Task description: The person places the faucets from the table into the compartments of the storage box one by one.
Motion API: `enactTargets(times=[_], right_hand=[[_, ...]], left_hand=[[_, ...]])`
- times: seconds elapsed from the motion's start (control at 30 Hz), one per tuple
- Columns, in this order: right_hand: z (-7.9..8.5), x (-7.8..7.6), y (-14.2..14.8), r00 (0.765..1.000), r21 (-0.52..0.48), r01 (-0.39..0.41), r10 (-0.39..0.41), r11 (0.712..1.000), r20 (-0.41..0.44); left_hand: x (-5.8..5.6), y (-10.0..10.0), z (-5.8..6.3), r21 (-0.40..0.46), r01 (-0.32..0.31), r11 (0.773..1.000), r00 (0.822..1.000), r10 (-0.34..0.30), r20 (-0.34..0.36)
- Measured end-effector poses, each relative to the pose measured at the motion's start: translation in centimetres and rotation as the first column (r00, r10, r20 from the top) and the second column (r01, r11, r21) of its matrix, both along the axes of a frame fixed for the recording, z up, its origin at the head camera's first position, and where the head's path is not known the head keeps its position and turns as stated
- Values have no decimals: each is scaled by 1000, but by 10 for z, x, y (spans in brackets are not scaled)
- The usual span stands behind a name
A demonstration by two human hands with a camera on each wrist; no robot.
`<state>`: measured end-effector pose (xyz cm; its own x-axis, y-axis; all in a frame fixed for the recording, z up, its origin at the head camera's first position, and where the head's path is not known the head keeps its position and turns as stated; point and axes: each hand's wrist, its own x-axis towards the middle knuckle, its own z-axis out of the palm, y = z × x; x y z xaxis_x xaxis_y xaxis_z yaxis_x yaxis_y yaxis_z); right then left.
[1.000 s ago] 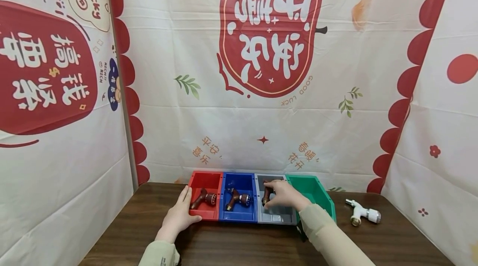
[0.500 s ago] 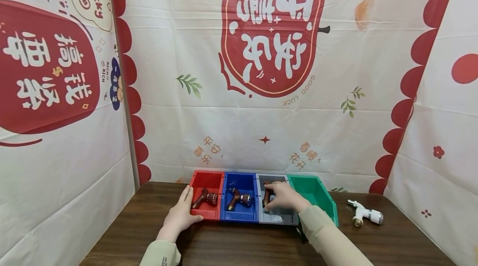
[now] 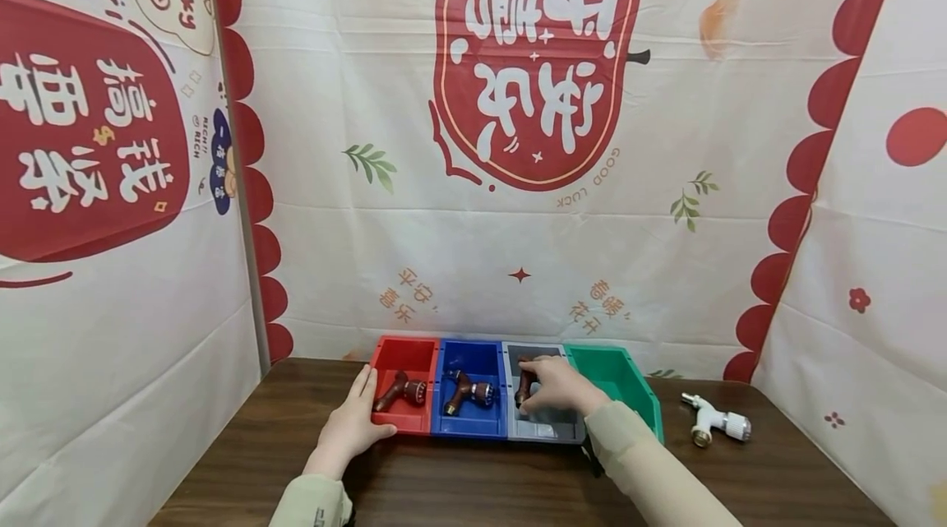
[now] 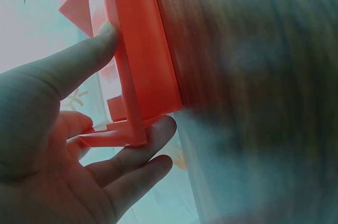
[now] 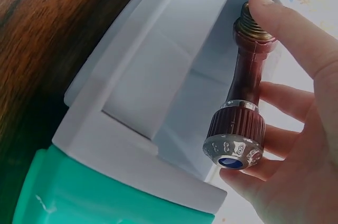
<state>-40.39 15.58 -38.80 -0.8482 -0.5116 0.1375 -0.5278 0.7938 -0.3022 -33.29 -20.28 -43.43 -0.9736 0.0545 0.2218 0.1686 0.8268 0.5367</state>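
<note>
My left hand (image 3: 351, 430) holds the near left corner of the red bin (image 3: 414, 423), with its thumb on the front rim and fingers about the side wall in the left wrist view. My right hand (image 3: 556, 386) reaches into the grey bin (image 3: 543, 430) and grips a dark brown tap (image 5: 247, 76). Its thumb presses the threaded brass end, and its fingers lie along the far side near the ribbed knob. One brown tap (image 3: 402, 390) lies in the red bin, another brown tap (image 3: 462, 392) in the blue bin (image 3: 469, 426).
The green bin (image 3: 642, 395) joins the row at the right end, partly behind my right forearm. A white tap (image 3: 715, 422) lies on the wooden table (image 3: 444, 486) to the right. Printed cloth (image 3: 444, 239) hangs behind the bins and on both sides.
The view shifts slightly. Both hands keep their places, left on the red bin and right on the tap in the grey bin; the tap shows no clear movement.
</note>
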Motion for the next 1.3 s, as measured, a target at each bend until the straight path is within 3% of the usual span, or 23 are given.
enactTargets(times=[0.33, 0.67, 1.3], right_hand=[[-3, -5, -1, 1000, -8, -8, 8, 1000, 22], [-2, -2, 2, 1000, -7, 10, -10, 1000, 14], [-7, -8, 1, 998, -41, -46, 48, 998, 40]], left_hand=[[-1, 1, 1, 6, -13, 1000, 1000, 12, 27], [1, 1, 1, 9, -5, 1000, 1000, 5, 12], [-2, 0, -1, 7, -6, 1000, 1000, 6, 4]])
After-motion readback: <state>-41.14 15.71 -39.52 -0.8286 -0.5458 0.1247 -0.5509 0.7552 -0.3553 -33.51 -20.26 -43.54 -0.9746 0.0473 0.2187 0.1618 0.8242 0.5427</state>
